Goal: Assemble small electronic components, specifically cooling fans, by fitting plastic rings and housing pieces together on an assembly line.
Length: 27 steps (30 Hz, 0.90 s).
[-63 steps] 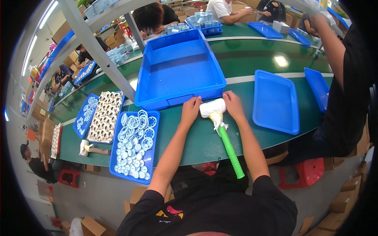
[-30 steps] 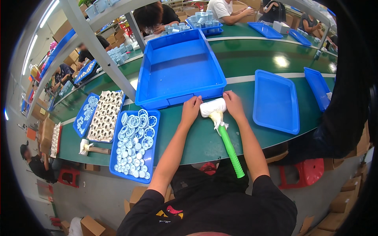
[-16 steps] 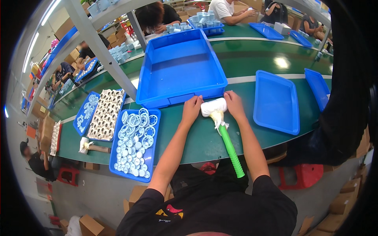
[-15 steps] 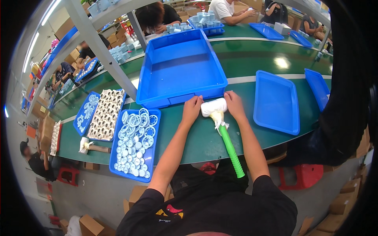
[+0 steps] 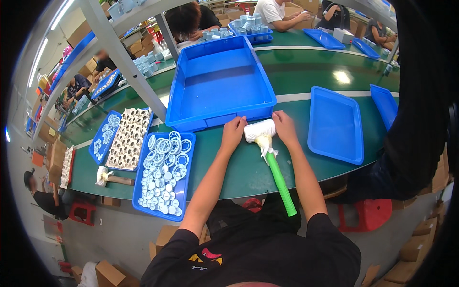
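Observation:
My left hand (image 5: 233, 133) rests by the front wall of a large, deep blue crate (image 5: 205, 123), its fingers curled in and partly hidden. My right hand (image 5: 285, 126) lies near the crate's front right corner, also curled, with nothing visible in it. Between the two hands lies a mallet (image 5: 281, 184). Its head is wrapped in white material, close beside my right hand, and its green ribbed handle points toward me past the table edge. The crate has no parts in it.
At left, a blue tray (image 5: 183, 197) holds pale blue rings and round caps. Beyond it are a second wrapped mallet (image 5: 114, 179), a beige cavity tray (image 5: 128, 138) and another parts tray (image 5: 99, 152). A shallow blue tray (image 5: 335, 126) sits right, near a dark-clothed person (image 5: 418, 119). A metal post (image 5: 138, 79) rises behind.
My hands, the mallet and the crate have stayed in place. The dark-clothed person at the right edge has shifted slightly to the left.

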Tool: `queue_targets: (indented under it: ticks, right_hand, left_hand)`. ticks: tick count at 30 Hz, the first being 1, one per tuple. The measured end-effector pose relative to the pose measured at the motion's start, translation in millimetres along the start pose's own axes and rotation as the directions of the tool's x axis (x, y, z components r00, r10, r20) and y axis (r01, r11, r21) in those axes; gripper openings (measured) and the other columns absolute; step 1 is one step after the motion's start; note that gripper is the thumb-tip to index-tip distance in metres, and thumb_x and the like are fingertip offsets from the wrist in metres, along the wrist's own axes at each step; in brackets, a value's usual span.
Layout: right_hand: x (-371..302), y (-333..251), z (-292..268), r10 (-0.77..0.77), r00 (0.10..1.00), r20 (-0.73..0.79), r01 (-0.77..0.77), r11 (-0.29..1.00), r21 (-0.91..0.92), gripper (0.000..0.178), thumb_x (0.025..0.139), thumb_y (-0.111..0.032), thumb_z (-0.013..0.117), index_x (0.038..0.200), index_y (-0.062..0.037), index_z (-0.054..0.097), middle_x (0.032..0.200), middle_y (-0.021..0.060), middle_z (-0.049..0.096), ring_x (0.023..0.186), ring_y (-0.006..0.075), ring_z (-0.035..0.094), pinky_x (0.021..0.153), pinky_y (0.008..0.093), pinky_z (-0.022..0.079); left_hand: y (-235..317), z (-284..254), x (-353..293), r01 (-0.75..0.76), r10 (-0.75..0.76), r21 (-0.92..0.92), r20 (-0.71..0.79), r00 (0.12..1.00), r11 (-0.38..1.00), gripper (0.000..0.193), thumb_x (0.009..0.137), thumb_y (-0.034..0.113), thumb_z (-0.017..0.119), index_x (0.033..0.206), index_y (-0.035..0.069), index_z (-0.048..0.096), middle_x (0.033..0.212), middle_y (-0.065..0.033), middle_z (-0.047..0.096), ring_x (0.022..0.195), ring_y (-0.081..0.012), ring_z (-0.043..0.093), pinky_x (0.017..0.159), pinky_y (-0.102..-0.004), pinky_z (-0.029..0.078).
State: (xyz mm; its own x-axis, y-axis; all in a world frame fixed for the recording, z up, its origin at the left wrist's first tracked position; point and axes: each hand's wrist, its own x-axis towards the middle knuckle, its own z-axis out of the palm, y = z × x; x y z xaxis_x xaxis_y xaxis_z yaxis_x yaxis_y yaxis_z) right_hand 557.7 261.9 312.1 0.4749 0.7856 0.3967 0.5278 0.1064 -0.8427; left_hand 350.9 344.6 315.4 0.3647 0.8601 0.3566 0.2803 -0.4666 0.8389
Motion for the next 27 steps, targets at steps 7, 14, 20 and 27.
queue_targets:
  ticks: [7, 14, 20, 27]
  right_hand:
    - [0.4, 1.2, 0.1, 0.013, 1.000, 0.002, -0.013, 1.000, 0.002, 0.027, 0.099, -0.022, 0.060, 0.104, 0.0031, 0.069, 0.094, 0.0210, 0.071, 0.085, 0.0334, 0.070, 0.077, 0.0403, 0.054]
    - [2.2, 6.0, 1.3, 0.004, 1.000, 0.017, -0.004, 1.000, 0.007, 0.027, 0.099, -0.022, 0.060, 0.105, 0.0031, 0.069, 0.094, 0.0211, 0.071, 0.085, 0.0335, 0.070, 0.077, 0.0403, 0.054]
    - [0.5, 2.2, 1.4, 0.009, 1.000, 0.019, -0.009, 1.000, 0.001, 0.028, 0.100, -0.022, 0.059, 0.106, 0.0032, 0.069, 0.094, 0.0209, 0.071, 0.085, 0.0327, 0.069, 0.077, 0.0398, 0.053]
    - [0.0, 1.9, -0.2, 0.006, 1.000, 0.012, -0.006, 1.000, -0.009, 0.028, 0.100, -0.023, 0.059, 0.106, 0.0030, 0.069, 0.093, 0.0206, 0.071, 0.084, 0.0316, 0.069, 0.076, 0.0395, 0.053]
  left_hand:
    - [-0.1, 0.5, -0.3, 0.001, -0.001, -0.006, -0.001, 1.000, 1.000, 0.040, 0.103, 0.032, 0.058, 0.084, -0.001, 0.069, 0.065, -0.0194, 0.061, 0.055, -0.0294, 0.057, 0.056, -0.0416, 0.042]
    - [1.5, 0.2, -1.0, -0.001, 0.001, -0.012, -0.009, 1.000, 1.000, 0.040, 0.102, 0.032, 0.058, 0.085, -0.002, 0.069, 0.066, -0.0205, 0.061, 0.056, -0.0314, 0.058, 0.056, -0.0424, 0.042]
    - [3.3, -2.7, -1.5, -0.007, 0.007, 0.004, -0.011, 1.000, 1.000, 0.039, 0.102, 0.031, 0.059, 0.084, -0.002, 0.069, 0.065, -0.0206, 0.061, 0.055, -0.0315, 0.056, 0.056, -0.0424, 0.042]
    - [3.7, -1.0, -0.6, -0.010, 0.010, -0.020, -0.008, 1.000, 1.000, 0.039, 0.102, 0.031, 0.059, 0.083, -0.002, 0.069, 0.064, -0.0206, 0.060, 0.053, -0.0303, 0.055, 0.055, -0.0419, 0.041]
